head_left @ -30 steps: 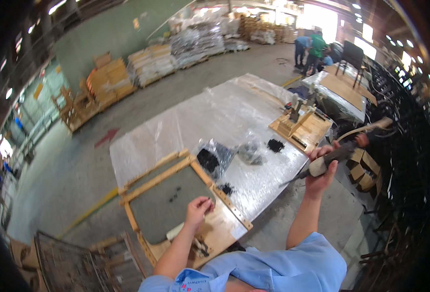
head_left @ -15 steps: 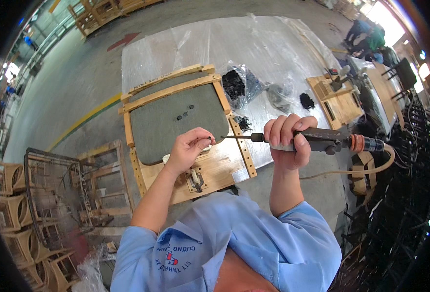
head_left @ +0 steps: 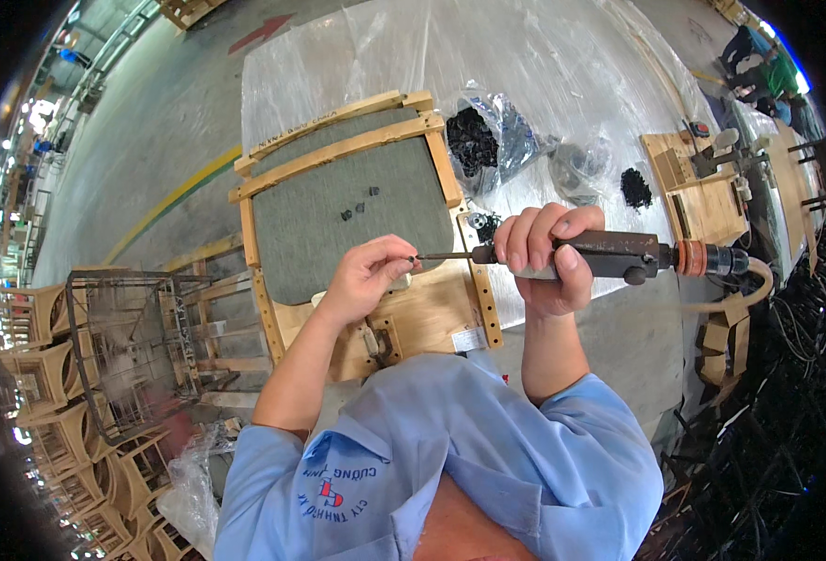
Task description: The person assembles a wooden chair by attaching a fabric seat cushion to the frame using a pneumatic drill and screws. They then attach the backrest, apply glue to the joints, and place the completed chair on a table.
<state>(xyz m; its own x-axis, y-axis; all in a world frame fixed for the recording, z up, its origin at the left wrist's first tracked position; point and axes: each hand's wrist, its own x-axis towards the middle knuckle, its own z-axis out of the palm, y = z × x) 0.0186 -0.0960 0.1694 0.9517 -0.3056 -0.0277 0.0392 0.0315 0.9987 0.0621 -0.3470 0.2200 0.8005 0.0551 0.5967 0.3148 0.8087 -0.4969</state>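
My right hand is wrapped round a black air screwdriver, held level with its long bit pointing left. The bit's tip meets a small dark piece pinched between the thumb and fingers of my left hand; its exact kind is too small to tell. Both hands are over the near part of a wooden jig that frames a grey fabric-covered panel. Several small black pieces lie on the panel. A toggle clamp sits by my left wrist.
Past the jig, a clear plastic bag holds black parts. A dark heap lies on the plastic-covered table, near another wooden jig. An air hose curves off the screwdriver. Wooden frames and a wire rack stand left.
The screwdriver has moved left, and its bit, apart from my left fingertips before, now touches the small dark piece there. My left hand keeps its pinch. The whole view has shifted slightly.
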